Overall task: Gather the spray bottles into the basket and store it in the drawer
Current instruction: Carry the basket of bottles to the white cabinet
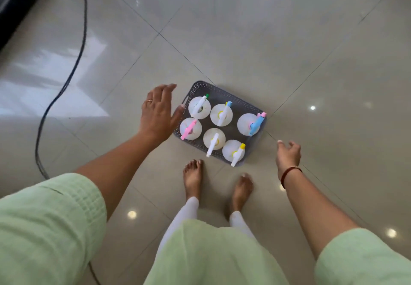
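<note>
Bright, even daylight is spread over the glossy tiled floor [244,29]. A broad window glare is seen at the left, and small round lamp reflections are dotted at the right and bottom. Shadows are soft. Edges are bowed and slightly smeared.

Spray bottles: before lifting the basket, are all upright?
Upright: all six spray bottles stand in the basket, heads up.

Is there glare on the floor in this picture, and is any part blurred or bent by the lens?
Head view: small round light spots and a broad window glare shine on the glossy tile floor; the green sleeves at the bottom edge look stretched by the wide lens; the basket and spray bottles stay fairly sharp.
</note>
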### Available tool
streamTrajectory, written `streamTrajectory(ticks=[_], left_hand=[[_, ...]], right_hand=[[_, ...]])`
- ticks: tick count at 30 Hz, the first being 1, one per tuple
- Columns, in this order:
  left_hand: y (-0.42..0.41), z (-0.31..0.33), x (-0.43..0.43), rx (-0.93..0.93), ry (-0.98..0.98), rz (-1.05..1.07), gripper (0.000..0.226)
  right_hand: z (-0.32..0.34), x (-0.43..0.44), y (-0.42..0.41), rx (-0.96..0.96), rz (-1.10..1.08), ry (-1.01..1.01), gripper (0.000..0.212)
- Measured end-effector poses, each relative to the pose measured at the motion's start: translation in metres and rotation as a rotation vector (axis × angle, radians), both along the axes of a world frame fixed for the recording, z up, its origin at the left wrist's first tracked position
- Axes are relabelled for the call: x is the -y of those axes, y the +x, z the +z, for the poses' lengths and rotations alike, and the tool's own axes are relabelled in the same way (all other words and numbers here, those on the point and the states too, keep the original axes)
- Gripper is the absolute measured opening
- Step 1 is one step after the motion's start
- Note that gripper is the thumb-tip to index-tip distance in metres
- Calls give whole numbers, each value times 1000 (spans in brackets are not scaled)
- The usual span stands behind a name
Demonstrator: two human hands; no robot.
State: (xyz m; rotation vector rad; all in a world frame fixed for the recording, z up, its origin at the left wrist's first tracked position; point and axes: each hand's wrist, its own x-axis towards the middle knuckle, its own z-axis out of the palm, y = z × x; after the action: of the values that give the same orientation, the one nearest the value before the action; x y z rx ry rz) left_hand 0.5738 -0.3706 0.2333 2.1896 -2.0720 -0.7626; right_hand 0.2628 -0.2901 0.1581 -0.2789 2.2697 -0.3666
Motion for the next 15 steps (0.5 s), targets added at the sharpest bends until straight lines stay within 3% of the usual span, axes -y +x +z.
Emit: streamTrajectory(ticks=[9, 15], left_hand=[[18, -166, 12, 128, 286, 134, 52], [20, -232, 13, 36, 477, 283, 63]], right_hand=[[-141, -1, 4, 195, 81, 112, 66], [-191, -9, 6, 299, 29, 77, 41]])
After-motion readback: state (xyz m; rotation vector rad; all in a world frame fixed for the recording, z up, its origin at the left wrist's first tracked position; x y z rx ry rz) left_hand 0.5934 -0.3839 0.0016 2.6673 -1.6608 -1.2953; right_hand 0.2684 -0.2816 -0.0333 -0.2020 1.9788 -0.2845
